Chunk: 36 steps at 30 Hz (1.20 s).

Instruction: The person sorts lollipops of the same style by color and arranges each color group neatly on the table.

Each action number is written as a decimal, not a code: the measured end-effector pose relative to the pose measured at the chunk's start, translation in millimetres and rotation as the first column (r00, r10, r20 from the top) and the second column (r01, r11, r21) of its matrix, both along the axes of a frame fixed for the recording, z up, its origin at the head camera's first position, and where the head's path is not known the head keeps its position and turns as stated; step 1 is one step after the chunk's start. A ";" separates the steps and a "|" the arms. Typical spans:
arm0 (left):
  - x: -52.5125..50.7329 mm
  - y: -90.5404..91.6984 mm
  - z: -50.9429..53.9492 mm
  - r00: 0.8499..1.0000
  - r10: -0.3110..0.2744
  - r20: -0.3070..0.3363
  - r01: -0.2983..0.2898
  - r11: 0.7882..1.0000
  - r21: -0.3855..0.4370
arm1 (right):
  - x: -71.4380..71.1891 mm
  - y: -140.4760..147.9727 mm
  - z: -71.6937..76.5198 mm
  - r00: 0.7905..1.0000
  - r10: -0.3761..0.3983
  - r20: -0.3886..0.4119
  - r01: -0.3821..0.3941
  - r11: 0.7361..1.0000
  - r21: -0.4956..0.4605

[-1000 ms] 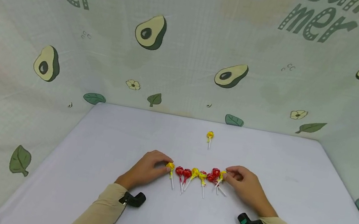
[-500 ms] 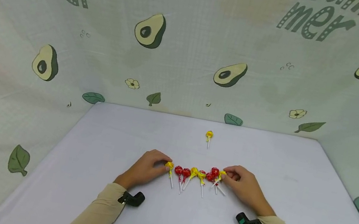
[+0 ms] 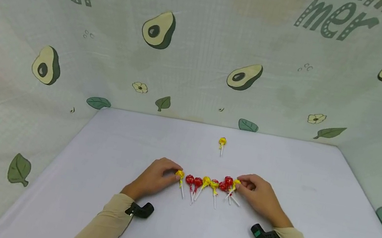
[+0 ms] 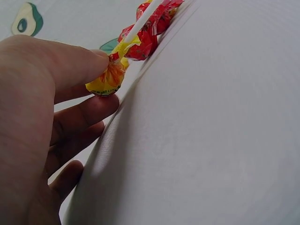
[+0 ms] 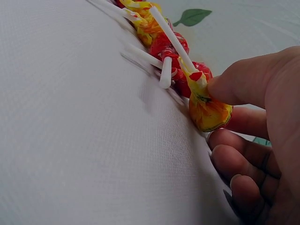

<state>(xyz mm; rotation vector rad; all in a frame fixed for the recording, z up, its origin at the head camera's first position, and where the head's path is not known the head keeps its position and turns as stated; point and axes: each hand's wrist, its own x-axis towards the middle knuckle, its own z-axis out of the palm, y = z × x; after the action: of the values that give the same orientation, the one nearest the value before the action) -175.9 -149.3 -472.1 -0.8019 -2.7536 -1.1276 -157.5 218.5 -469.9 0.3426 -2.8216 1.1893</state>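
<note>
Only the head view has shifted slightly; nothing on the table [image 3: 186,236] has moved. It offers room on its near side. The left hand [image 3: 154,178] and right hand [image 3: 259,194] flank the row [image 3: 206,181], pinching the left lollipop [image 4: 107,80] and right lollipop [image 5: 208,113], both yellow, sticks slanting inward toward the person. A lone lollipop [image 3: 222,141] lies beyond, by the far edge, nearer the right hand.

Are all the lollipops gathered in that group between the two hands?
No, one yellow lollipop lies alone farther back on the white table, well apart from the other lollipops.
</note>
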 end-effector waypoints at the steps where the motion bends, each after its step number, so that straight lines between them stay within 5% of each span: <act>1: -0.4 0.2 0.3 1.000 0.001 0.005 -0.001 1.000 0.000 | -0.1 0.2 0.3 1.000 0.001 -0.004 -0.001 1.000 0.001; 13: -4.5 -3.9 3.3 0.995 0.071 0.072 -0.074 0.996 0.040 | -6.1 -4.7 7.2 1.000 0.009 0.004 -0.009 1.000 -0.015; 26: -19.9 6.2 10.2 0.996 0.047 0.073 -0.052 0.997 0.058 | -4.6 -5.2 5.9 1.000 0.003 0.004 -0.003 1.000 0.012; 36: -41.6 13.6 19.0 0.960 0.093 0.263 -0.126 0.986 0.111 | 0.8 -2.5 5.2 1.000 0.003 -0.004 -0.003 0.999 0.032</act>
<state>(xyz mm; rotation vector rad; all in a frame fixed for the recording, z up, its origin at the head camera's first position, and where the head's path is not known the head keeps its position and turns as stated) -217.6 -135.8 -453.1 -0.5125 -2.8466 -1.4606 -156.7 216.0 -464.6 0.3510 -2.8403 1.1442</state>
